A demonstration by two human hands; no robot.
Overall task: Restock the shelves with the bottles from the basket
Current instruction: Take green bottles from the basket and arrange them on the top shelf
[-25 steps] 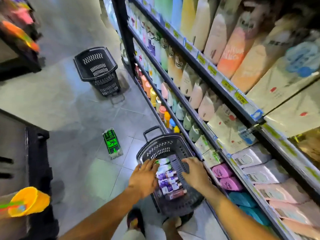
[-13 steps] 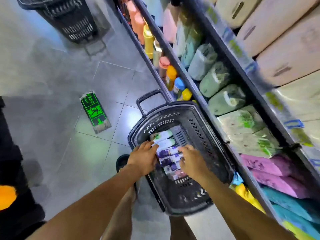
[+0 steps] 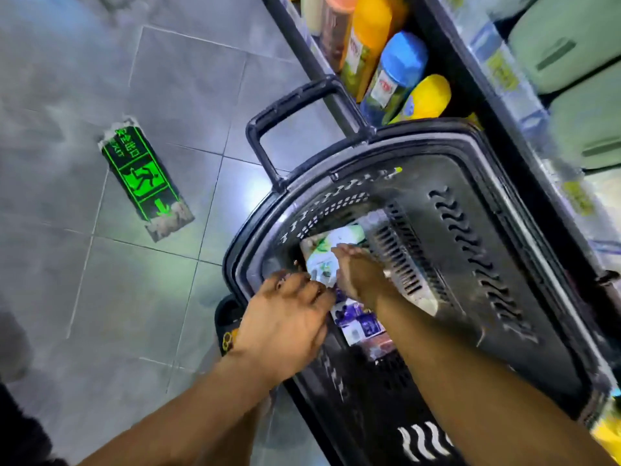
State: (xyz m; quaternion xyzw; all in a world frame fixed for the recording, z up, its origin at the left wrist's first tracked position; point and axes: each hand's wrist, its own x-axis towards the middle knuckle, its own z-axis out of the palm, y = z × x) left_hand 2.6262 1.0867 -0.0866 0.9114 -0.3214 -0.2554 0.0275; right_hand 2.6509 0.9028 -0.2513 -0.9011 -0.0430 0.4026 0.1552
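Observation:
A black wheeled basket (image 3: 470, 139) stands on the floor against the shelf. A row of small bottles lies in its bottom: green-and-white bottles (image 3: 327, 252) at the far end and purple-labelled bottles (image 3: 358, 322) nearer me. My right hand (image 3: 361, 275) reaches into the basket with its fingers curled over a green-and-white bottle. My left hand (image 3: 285, 317) is over the basket's left rim, fingers bent down towards the same bottles; motion blur hides whether it grips one. My right forearm covers part of the row.
The bottom shelf (image 3: 447, 45) beside the basket holds an orange bottle (image 3: 369, 31), a blue-capped bottle (image 3: 393, 79) and a yellow bottle (image 3: 426, 95). Green packs (image 3: 571, 42) fill the shelf above. A green exit sticker (image 3: 144, 179) lies on the grey tiles. The basket handle (image 3: 295, 105) sticks out.
The view has dropped much closer to the basket. Both hands have slid from the purple bottles up the row to the green-and-white ones.

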